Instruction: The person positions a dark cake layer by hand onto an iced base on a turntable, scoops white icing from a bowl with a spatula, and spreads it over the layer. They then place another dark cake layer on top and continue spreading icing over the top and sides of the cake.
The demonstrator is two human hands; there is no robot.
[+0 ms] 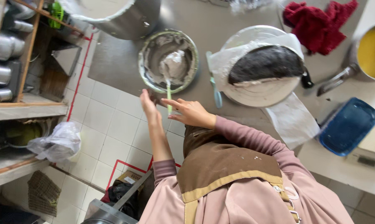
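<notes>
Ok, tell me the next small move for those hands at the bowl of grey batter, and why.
Probably close the right hand on the green spatula handle. Its fingers lie open against the handle with no grip taken, while the blade sits buried in the grey batter. The left hand is open by the bowl, placed to steady the rim.

Hands (177,108) beside batter bowl (148,45)
</notes>
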